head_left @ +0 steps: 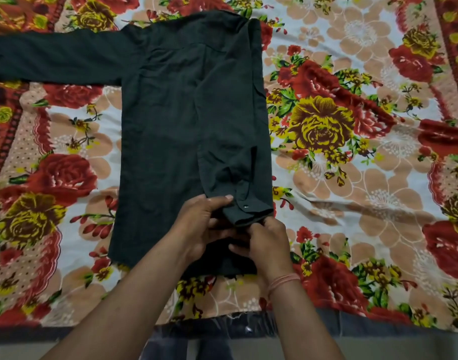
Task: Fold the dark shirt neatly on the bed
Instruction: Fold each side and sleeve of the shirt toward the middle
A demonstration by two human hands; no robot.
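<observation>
Now both my hands pinch the cuff (pixel 251 213) of the folded-in sleeve, left hand (pixel 204 224) above, right hand (pixel 268 242) below, squaring it along the dark shirt (pixel 170 120), which lies flat on the bed (pixel 352 178); the other sleeve (pixel 53 55) lies spread out sideways, awaiting its fold.

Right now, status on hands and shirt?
Both hands, left and right, pinching the folded-in sleeve's cuff. Dark shirt flat on bed, other sleeve spread out. Nothing obstructing.
</observation>
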